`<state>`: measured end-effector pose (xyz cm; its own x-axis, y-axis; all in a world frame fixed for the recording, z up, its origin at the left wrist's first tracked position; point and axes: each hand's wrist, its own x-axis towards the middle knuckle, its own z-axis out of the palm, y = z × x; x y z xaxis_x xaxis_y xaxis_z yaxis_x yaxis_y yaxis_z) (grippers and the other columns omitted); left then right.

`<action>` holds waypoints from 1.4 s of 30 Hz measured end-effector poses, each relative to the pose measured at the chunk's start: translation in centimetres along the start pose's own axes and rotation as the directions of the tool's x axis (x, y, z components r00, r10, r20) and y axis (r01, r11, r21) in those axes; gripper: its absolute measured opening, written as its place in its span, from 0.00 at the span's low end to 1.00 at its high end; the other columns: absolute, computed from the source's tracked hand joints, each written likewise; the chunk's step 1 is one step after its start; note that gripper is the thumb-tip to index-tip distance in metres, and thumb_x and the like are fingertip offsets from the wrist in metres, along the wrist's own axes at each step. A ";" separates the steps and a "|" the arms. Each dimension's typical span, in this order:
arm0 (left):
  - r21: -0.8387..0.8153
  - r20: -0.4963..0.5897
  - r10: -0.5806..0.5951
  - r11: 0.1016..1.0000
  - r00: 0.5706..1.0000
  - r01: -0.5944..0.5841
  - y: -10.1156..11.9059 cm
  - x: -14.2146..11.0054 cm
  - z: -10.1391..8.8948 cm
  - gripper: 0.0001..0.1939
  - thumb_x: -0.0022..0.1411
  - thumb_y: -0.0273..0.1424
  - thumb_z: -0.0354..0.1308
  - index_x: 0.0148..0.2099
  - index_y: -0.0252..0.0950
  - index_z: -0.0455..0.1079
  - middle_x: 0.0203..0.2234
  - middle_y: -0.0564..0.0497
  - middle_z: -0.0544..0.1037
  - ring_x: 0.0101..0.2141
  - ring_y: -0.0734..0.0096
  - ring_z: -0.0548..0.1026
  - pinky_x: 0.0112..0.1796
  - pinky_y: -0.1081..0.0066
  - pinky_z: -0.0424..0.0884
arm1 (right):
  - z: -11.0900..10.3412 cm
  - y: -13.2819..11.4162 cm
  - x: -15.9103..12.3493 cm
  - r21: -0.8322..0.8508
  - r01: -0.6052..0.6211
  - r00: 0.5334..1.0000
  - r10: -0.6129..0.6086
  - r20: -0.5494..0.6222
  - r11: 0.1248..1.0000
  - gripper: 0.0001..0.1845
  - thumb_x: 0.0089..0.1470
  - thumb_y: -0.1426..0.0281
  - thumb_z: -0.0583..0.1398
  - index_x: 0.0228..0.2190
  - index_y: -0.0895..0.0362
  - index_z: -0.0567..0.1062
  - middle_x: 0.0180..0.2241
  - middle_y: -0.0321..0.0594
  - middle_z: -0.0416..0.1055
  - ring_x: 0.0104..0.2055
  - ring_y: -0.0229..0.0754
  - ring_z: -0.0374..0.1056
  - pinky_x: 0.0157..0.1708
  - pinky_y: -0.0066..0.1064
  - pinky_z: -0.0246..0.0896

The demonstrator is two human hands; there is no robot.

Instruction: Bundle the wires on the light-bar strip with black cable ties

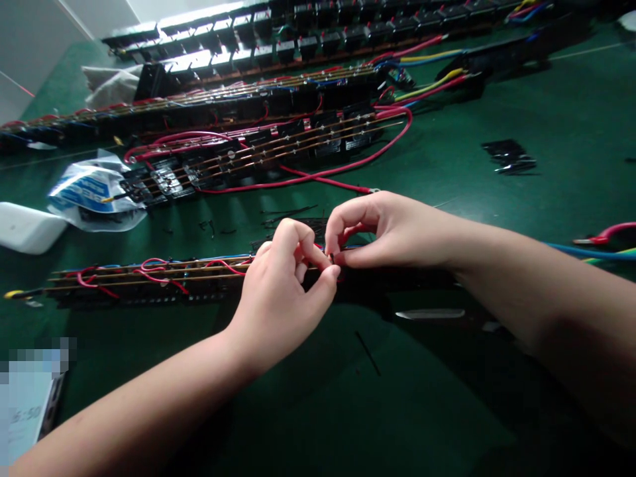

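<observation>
My left hand and my right hand meet over a long black strip assembly with brass rods and red wires along its top. Thumb and forefinger are pinched on each hand, and the fingertips nearly touch. A tiny dark bit shows between them, too small to name. My hands hide the middle part of the assembly. Just behind them lies a loose bunch of thin black strips. At the assembly's left end a yellow-tipped lead sticks out.
Similar assemblies with red cables lie farther back. At left are a clear plastic bag, a white box and a phone. A small black pile lies at right on the green table.
</observation>
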<state>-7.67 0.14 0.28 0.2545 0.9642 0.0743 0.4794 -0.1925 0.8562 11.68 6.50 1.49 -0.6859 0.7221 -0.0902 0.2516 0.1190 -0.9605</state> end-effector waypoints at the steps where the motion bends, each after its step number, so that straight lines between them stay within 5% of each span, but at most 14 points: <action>1: -0.009 0.000 -0.003 1.000 1.000 0.003 0.0 0.0 0.0 0.16 0.60 0.24 0.59 0.38 0.43 0.52 0.26 0.62 0.66 0.29 0.74 0.69 0.35 0.69 0.64 | 0.0 0.0 0.0 -0.017 0.038 0.999 -0.038 -0.003 0.999 0.04 0.50 0.77 0.64 0.30 0.57 0.77 0.31 0.33 0.78 0.37 0.37 0.75 0.41 0.32 0.71; 6: -0.022 -0.017 -0.010 1.000 1.000 0.009 0.0 0.0 -0.1 0.15 0.60 0.25 0.59 0.39 0.43 0.53 0.27 0.61 0.67 0.31 0.73 0.70 0.36 0.68 0.66 | 0.4 0.0 -0.1 -0.188 0.204 0.975 -0.216 -0.050 0.961 0.06 0.49 0.79 0.64 0.30 0.58 0.73 0.31 0.31 0.74 0.35 0.34 0.72 0.37 0.28 0.67; 10: 0.037 -0.005 -0.035 0.999 0.999 0.036 0.0 0.0 -0.2 0.12 0.61 0.26 0.58 0.42 0.44 0.58 0.30 0.60 0.72 0.27 0.75 0.67 0.33 0.70 0.63 | 0.8 0.1 -0.4 -0.446 0.339 0.916 -0.398 -0.043 0.829 0.06 0.50 0.80 0.62 0.27 0.58 0.73 0.28 0.32 0.72 0.32 0.32 0.67 0.32 0.25 0.61; 15: 0.114 0.019 -0.010 0.993 1.000 0.008 0.0 0.1 -0.5 0.17 0.62 0.25 0.58 0.51 0.47 0.66 0.33 0.60 0.80 0.33 0.71 0.74 0.36 0.69 0.66 | 0.9 0.2 -0.7 -0.525 0.441 0.857 -0.515 0.005 0.728 0.10 0.52 0.83 0.59 0.24 0.58 0.69 0.25 0.31 0.68 0.31 0.32 0.63 0.33 0.24 0.58; 32: 0.295 -0.023 0.206 0.936 0.978 -0.190 0.5 0.1 -0.8 0.06 0.60 0.22 0.59 0.33 0.38 0.69 0.26 0.57 0.73 0.29 0.76 0.71 0.32 0.72 0.63 | 1.0 0.3 -0.7 -0.527 0.488 0.838 -0.543 0.058 0.696 0.13 0.54 0.82 0.60 0.22 0.58 0.67 0.24 0.32 0.64 0.30 0.32 0.60 0.31 0.24 0.54; 42: 0.309 -0.058 0.260 0.923 0.964 -0.230 0.0 -0.1 -0.5 0.05 0.58 0.22 0.58 0.32 0.37 0.68 0.27 0.55 0.74 0.30 0.73 0.71 0.33 0.70 0.65 | 1.2 0.3 -0.7 -0.544 0.455 0.852 -0.522 0.035 0.705 0.12 0.52 0.82 0.60 0.22 0.58 0.66 0.24 0.31 0.63 0.28 0.31 0.58 0.29 0.24 0.51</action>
<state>-8.12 0.10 0.58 0.3210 0.8900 0.3237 0.6434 -0.4558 0.6150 11.40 5.27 1.00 -0.7398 0.5292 0.4156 0.2368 0.7828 -0.5754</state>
